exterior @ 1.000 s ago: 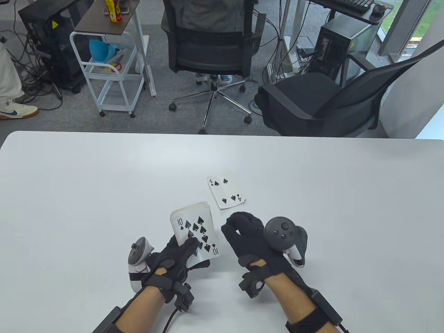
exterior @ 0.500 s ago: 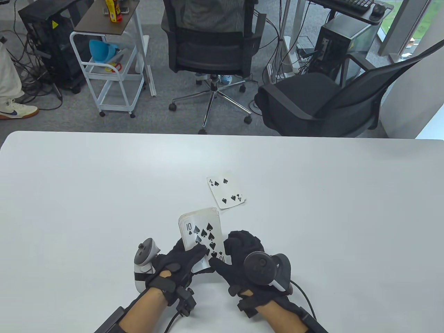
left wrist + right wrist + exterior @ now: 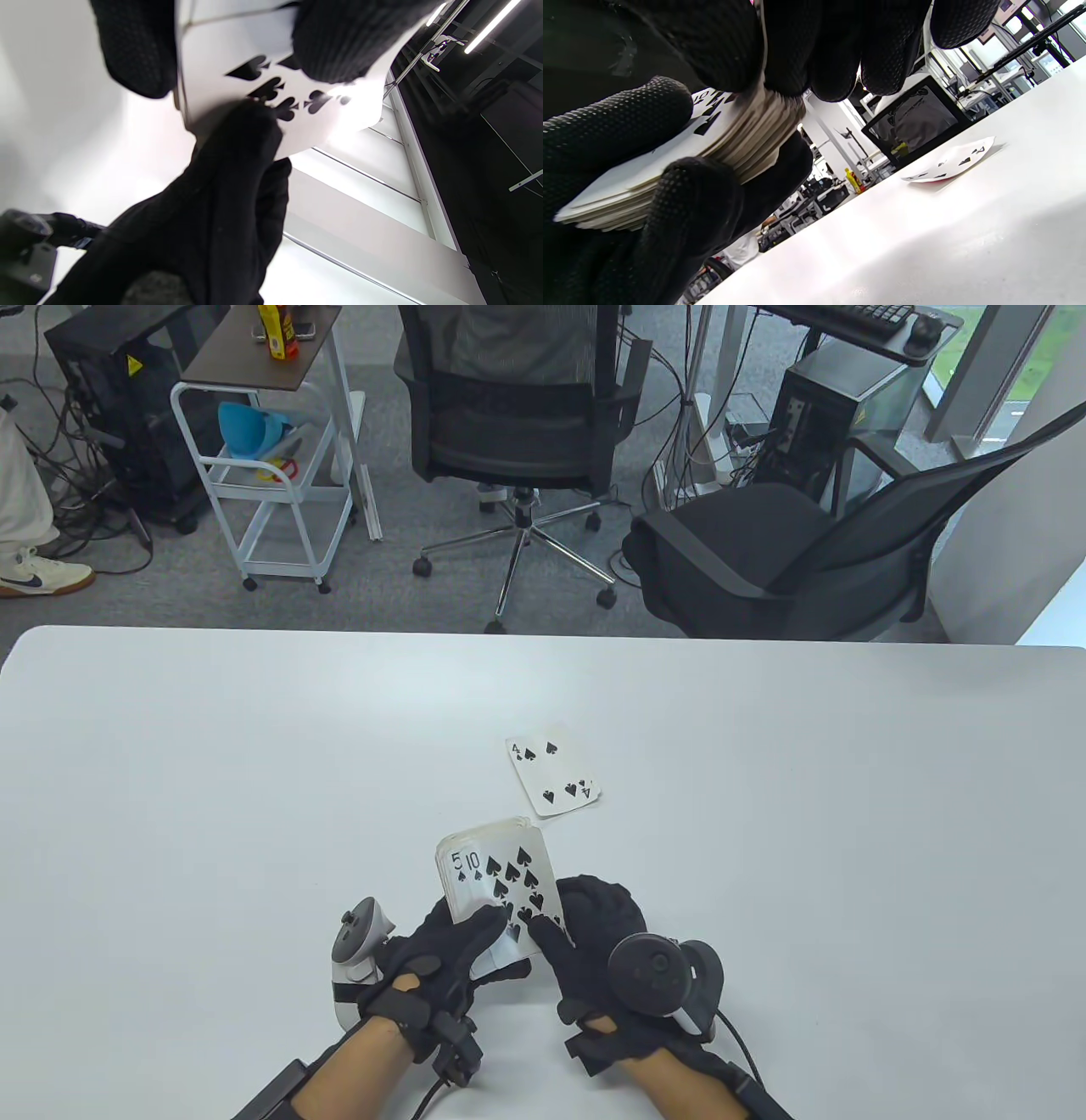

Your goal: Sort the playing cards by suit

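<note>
The left hand (image 3: 441,954) held a thick stack of cards (image 3: 496,878). The right hand (image 3: 585,937) pinched its top card, the ten of spades (image 3: 522,882). At 12 o'clock, a thin four of spades (image 3: 556,779) lay flat on the smooth white bench (image 3: 254,780).

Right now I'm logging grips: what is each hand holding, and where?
The left hand grips the deck at its near end. The right hand pinches the ten of spades at its near right corner.

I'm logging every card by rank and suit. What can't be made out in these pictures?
- Deck: cards below the 10 of spades and the 5, covered in the table view.
- 5's suit: too small.
- Left hand, right hand: cover the 10's lower half.
- 4 of spades: blurred in the right wrist view.
</note>
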Action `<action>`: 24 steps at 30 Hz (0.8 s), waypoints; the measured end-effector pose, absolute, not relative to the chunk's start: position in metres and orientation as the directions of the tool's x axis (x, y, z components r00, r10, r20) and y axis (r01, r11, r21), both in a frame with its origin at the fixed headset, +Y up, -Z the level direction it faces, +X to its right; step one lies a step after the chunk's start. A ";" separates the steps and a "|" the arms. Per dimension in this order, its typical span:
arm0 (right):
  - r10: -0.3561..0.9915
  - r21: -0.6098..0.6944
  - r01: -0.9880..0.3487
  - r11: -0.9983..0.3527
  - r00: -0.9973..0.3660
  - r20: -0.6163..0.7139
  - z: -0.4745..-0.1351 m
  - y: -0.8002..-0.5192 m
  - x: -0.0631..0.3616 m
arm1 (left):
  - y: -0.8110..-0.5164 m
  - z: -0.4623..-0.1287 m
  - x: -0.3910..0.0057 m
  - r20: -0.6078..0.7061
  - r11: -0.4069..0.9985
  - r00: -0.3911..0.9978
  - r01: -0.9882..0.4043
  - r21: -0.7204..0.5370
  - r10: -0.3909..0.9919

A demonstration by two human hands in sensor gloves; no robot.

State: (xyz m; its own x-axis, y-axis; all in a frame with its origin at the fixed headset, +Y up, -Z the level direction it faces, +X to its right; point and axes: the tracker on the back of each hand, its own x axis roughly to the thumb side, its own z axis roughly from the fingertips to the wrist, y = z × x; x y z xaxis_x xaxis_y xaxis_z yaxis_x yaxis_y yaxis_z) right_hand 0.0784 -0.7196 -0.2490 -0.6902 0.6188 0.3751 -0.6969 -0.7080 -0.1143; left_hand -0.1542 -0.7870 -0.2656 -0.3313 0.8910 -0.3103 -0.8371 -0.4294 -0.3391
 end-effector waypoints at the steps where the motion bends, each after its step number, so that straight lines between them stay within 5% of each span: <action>1: 0.616 -0.114 -0.692 -0.713 -0.696 0.370 -0.250 -0.721 0.080 | -0.787 -0.266 -0.154 -0.321 -0.441 -0.338 -0.831 -0.340 0.885; 14: 0.634 -0.134 -0.684 -0.717 -0.720 0.282 -0.260 -0.723 0.092 | -0.782 -0.270 -0.159 -0.267 -0.382 -0.308 -0.875 -0.297 0.913; 24: 0.732 -0.123 -0.729 -0.673 -0.681 0.035 -0.322 -0.711 0.136 | -0.763 -0.268 -0.162 -0.187 -0.376 -0.331 -0.870 -0.319 0.925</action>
